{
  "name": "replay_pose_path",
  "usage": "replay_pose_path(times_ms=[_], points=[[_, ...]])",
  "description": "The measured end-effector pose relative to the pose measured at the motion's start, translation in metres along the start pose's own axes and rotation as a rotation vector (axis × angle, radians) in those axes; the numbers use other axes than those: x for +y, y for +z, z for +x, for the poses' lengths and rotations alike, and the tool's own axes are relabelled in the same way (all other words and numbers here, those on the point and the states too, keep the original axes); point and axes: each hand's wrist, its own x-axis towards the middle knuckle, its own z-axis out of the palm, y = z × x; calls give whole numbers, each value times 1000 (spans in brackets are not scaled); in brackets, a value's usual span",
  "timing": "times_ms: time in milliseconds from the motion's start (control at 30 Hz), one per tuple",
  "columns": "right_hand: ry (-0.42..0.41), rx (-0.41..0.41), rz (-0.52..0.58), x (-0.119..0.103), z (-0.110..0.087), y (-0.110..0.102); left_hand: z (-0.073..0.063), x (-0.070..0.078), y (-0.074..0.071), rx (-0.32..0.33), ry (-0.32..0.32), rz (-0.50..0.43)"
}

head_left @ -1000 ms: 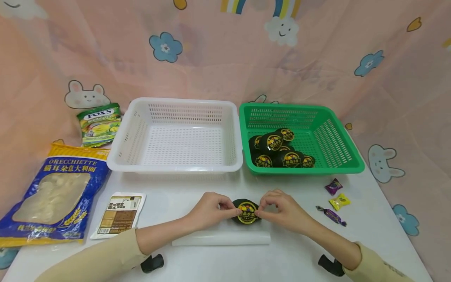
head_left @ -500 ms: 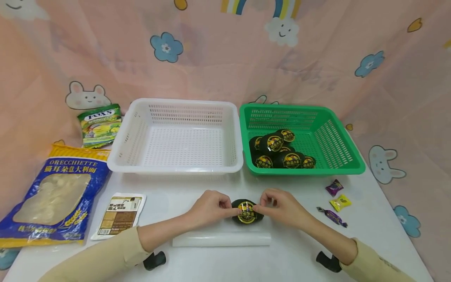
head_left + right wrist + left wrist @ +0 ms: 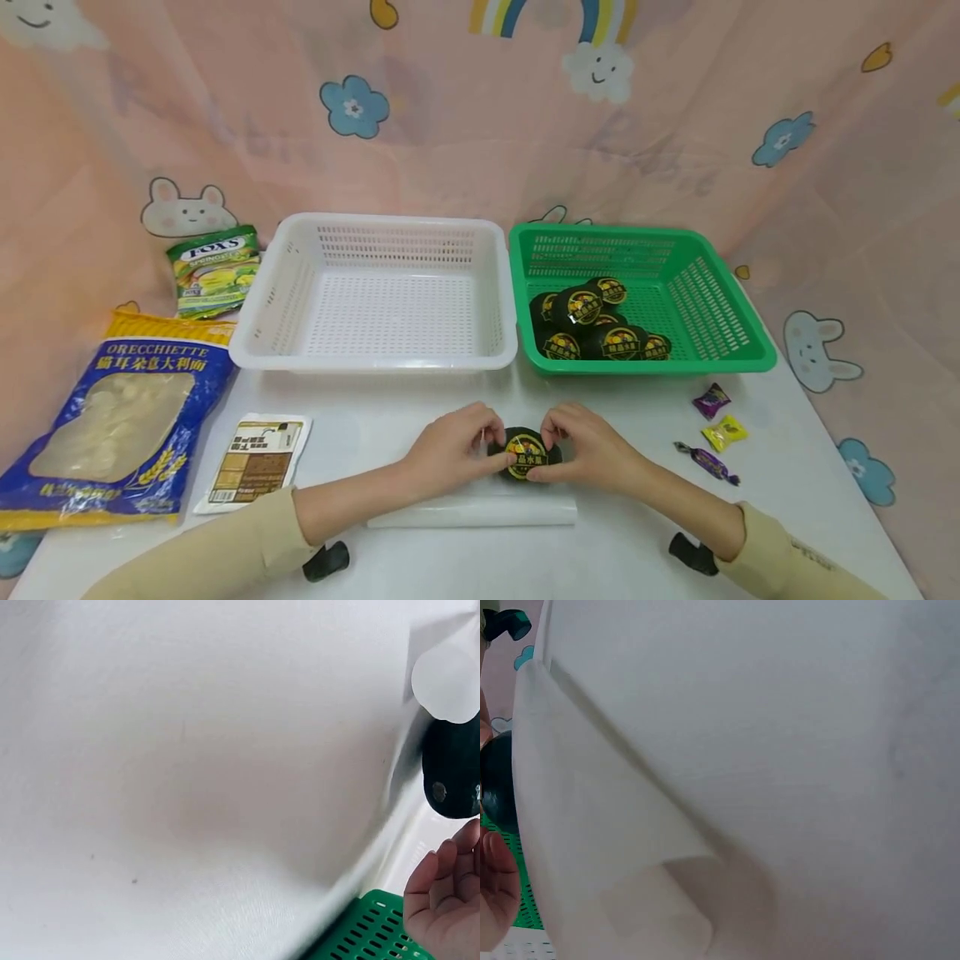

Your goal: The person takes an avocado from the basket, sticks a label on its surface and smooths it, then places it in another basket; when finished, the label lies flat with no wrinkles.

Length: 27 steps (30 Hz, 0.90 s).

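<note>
A dark green avocado (image 3: pixel 527 443) with a round black-and-gold sticker lies near the middle of the table, between both hands. The left hand (image 3: pixel 452 450) grips its left end, thumb on the sticker and fingers bent at the far side. At the other end, the right hand (image 3: pixel 598 448) holds it with its thumb low on the front and forefinger at the top. The right wrist view shows the avocado (image 3: pixel 452 769) with a pale stem scar. Just in front of it on the table lies a white roll (image 3: pixel 472 510).
Behind stand a white basket (image 3: pixel 375 362) and a green basket (image 3: pixel 652 365) with several stickered avocados (image 3: pixel 577 305). To the left lie an orecchiette bag (image 3: pixel 112 417), a green Fox's bag (image 3: pixel 215 271) and a white-and-brown packet (image 3: pixel 253 462). Wrapped candies (image 3: pixel 724 432) lie at right.
The fingers have shifted from pinching at the sticker's edges to spreading round the avocado's far and near sides, thumbs on its front. The avocado stays in about the same place.
</note>
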Motion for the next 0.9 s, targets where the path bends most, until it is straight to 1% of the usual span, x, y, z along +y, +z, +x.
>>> replay_pose_path(times_ms=[67, 133, 167, 200, 233, 267, 333, 433, 500, 567, 600, 667, 700, 767, 833, 867, 900], points=[[-13, 6, -12, 0, 0, 0, 3, 1, 0, 7, 151, 119], [3, 6, 0, 0, -1, -2, 6, 3, 0, 10, 289, 231], [26, 4, 17, 0, -1, -3, 8, 3, 0, 3, 334, 274], [60, -1, 46, -1, -2, -5, 9, 3, 0, -9, 362, 303], [113, -3, 87, -1, -3, -8, 10, 3, 1, -23, 376, 326], [182, 1, 141, -2, -4, -11, 10, 3, 1, -36, 380, 339], [351, 38, 301, -2, -6, -19, 10, 3, 2, -66, 360, 343], [594, 165, 611, 0, -10, -34, 9, 2, 3, -88, 329, 355], [694, 270, 823, 3, -11, -42, 9, 1, 3, -92, 327, 354], [745, 354, 981, 5, -11, -49, 10, 0, 3, -89, 339, 334], [759, 382, 1036, 7, -10, -51, 12, 1, 2, -88, 347, 313], [767, 420, 1107, 10, -10, -53, 18, 4, -3, -82, 364, 238], [769, 431, 1122, 11, -9, -54, 24, 8, -8, -74, 379, 190], [773, 441, 1130, 13, -9, -54, 40, 18, -21, -38, 391, 123], [776, 441, 1120, 14, -9, -54, 64, 29, -40, 12, 387, 79], [778, 440, 1114, 14, -9, -54, 77, 34, -49, 39, 369, 76], [779, 439, 1106, 15, -9, -54, 92, 38, -59, 61, 338, 76]])
